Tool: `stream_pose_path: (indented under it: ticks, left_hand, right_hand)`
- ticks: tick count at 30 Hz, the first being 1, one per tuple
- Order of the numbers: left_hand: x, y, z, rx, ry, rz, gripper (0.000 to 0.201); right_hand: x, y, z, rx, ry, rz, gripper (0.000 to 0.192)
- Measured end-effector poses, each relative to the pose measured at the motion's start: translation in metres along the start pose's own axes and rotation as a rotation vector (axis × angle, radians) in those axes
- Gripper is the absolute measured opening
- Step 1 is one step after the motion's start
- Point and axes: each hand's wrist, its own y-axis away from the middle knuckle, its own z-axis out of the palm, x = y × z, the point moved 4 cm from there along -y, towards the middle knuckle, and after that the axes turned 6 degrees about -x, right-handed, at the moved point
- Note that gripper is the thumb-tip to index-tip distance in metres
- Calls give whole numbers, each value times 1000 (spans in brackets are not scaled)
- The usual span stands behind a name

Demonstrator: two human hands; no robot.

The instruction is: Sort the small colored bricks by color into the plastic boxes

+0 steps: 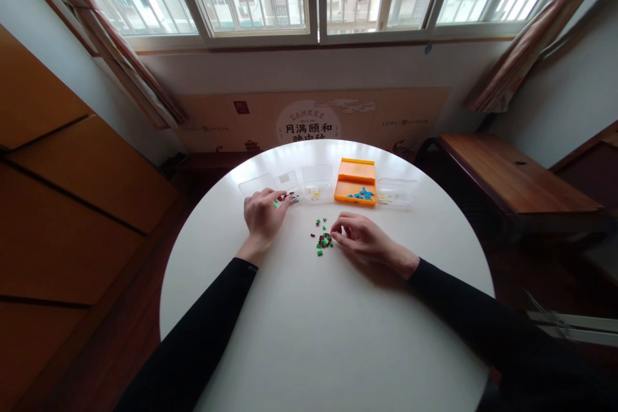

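Note:
My left hand [264,215] reaches over a clear plastic box at the back left, its thumb and fingertips drawn together. Green and dark small pieces [291,197] lie in that box by the fingertips; whether one is pinched cannot be made out. My right hand [361,235] rests at the right side of a loose pile of small green and dark brown building bricks [325,241]. Its fingers are curled with the tips close together at the pile's edge, and anything between them is too small to name. A few bricks lie scattered behind the pile.
Along the back of the round white table [290,335] stand a clear box with yellow pieces [315,193], an open orange case [356,170] with blue pieces [362,194], and another clear box [398,192] with pale pieces. A wooden bench [516,174] stands right.

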Motion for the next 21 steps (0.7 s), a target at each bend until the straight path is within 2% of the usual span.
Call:
stream_pose_path:
  ticks: [4, 9, 11, 17, 21]
  left_hand:
    - [13, 7, -8, -53, 137, 126, 16]
    - [36, 25, -16, -339, 432, 469, 15]
    - [41, 31, -18, -410, 497, 550, 11]
    - [44, 33, -16, -483, 493, 574, 7]
    - [42, 33, -13, -484, 490, 562, 8]
  right_hand:
    - [-1, 1, -1, 8, 15, 2, 8]
    - [0, 1, -1, 3, 34, -4, 9]
    - [1, 1, 0, 1, 45, -19, 12]
    - [3, 1, 2, 5, 90, -57, 14]
    - [4, 0, 3, 7, 116, -65, 13]
